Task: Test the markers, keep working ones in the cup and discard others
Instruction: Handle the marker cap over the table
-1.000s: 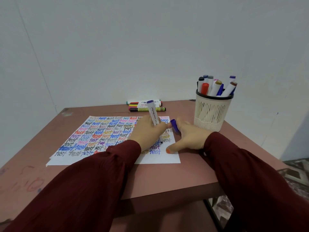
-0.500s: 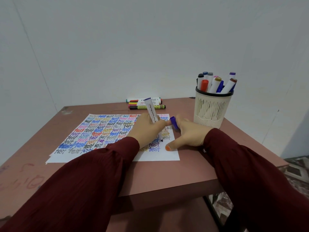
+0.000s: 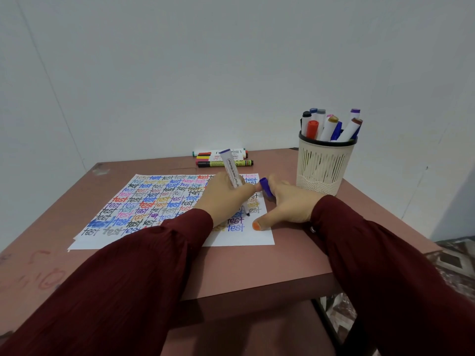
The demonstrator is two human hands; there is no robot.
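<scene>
Pink worktop (image 3: 257, 265): your right hand (image 3: 288, 206) pins the test sheet (image 3: 159, 199) steady, pinching the cap (image 3: 266, 187); left hand (image 3: 223, 199) grips the purple marker (image 3: 231, 168), tip down to test.

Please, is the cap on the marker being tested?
No, the right hand holds the purple cap; the left hand grips the marker.

Cream slotted cup (image 3: 322, 164), multicoloured paper (image 3: 159, 201), maroon sleeves (image 3: 128, 278)

A reddish-brown table (image 3: 257, 265) stands against plain white walls (image 3: 180, 73).
</scene>
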